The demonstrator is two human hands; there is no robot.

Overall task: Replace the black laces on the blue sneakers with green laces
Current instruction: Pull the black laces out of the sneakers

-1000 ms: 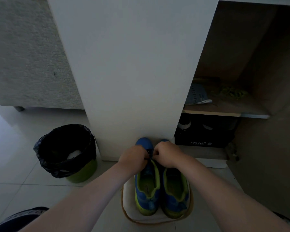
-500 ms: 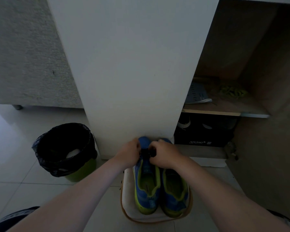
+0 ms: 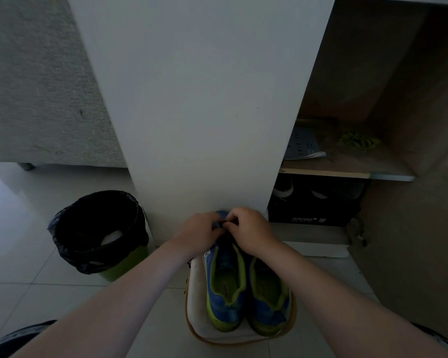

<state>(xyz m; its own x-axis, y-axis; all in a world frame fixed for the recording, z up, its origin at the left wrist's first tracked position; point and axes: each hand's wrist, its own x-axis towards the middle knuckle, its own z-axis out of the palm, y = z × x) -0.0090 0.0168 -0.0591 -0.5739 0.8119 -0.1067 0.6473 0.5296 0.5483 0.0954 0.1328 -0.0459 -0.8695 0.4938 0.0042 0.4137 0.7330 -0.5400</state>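
Two blue sneakers with lime-green lining stand side by side on a white mat point(image 3: 195, 306) on the floor, toes pointing at a white cabinet panel. Over the toe end of the left sneaker point(image 3: 224, 282), my left hand point(image 3: 199, 235) and my right hand point(image 3: 248, 232) meet, fingers curled, pinching the black lace point(image 3: 221, 224) between them. The right sneaker point(image 3: 268, 298) lies untouched beside it. A bundle of green laces point(image 3: 358, 141) sits on a wooden shelf at the upper right, away from both hands.
A green bin point(image 3: 98, 233) with a black liner stands on the tiled floor to the left. The white cabinet panel point(image 3: 199, 104) rises right behind the sneakers. A black shoebox point(image 3: 313, 202) sits under the shelf, a booklet point(image 3: 301, 148) on it.
Both hands have crept a little farther toward the left sneaker's toe and closed in on the lace. The sneakers and mat have stayed put.
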